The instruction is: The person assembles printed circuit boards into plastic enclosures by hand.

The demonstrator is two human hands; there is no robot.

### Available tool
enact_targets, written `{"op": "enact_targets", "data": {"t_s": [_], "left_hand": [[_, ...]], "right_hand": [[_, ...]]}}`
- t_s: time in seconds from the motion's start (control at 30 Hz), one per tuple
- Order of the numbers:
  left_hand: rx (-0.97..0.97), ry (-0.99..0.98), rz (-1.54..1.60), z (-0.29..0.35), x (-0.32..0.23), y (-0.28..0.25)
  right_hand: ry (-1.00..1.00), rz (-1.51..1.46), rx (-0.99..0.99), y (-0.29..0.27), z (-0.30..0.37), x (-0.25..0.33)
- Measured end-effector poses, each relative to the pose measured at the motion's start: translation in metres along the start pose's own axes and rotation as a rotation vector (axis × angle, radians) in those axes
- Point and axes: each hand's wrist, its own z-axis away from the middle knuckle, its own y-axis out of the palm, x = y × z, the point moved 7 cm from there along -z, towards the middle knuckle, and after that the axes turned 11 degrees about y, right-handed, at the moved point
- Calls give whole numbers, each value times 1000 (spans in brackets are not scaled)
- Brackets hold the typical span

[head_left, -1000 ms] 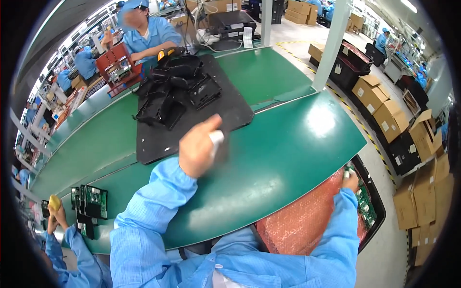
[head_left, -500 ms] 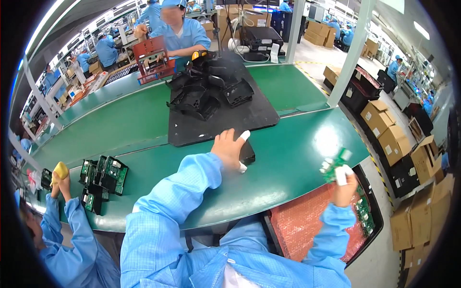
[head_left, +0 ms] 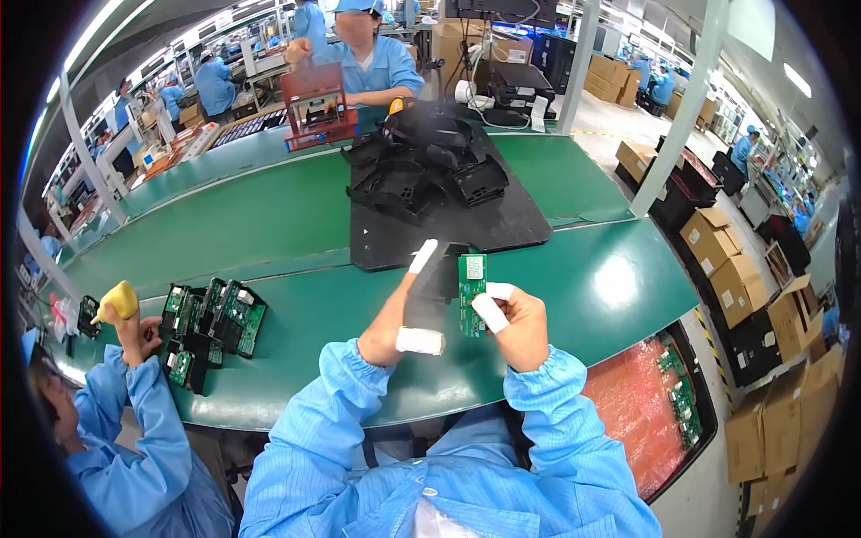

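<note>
Over the near green bench, my left hand [head_left: 387,325] grips a black plastic housing [head_left: 434,291], blurred by motion. Close to its right side, my right hand [head_left: 520,327] pinches a green circuit board [head_left: 472,300] upright between white-covered fingertips. A pale digit display sits at the board's top end. White covers also wrap fingers of my left hand. Whether board and housing touch, I cannot tell. Beyond them, several black plastic housings [head_left: 421,179] are heaped on a black mat [head_left: 448,235].
Several housings fitted with boards [head_left: 208,323] stand on the bench at left, beside a co-worker's hands holding a yellow object [head_left: 118,299]. A bin lined with pink bubble wrap [head_left: 619,412] holds boards at my right. Across the bench, another person is by a red fixture [head_left: 316,106].
My left hand has picked up the black housing from beside the mat. My right hand has carried the circuit board leftward from over the bin to the housing. The view has shifted slightly.
</note>
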Motion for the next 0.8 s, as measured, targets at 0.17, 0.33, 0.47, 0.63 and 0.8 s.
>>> {"op": "enact_targets", "data": {"t_s": [0.17,0.33,0.47,0.63,0.8], "left_hand": [[116,100,-145,5,-5,-9],[63,123,-22,9,-6,-12],[70,175,-49,10,1,-18],[88,182,-76,9,3,-22],[166,225,-261,9,3,-22]], "right_hand": [[26,-22,-27,11,2,5],[46,-65,2,17,9,13],[89,-39,-11,17,7,13],[134,-70,-11,22,6,16],[352,-573,160,37,-1,9]]}}
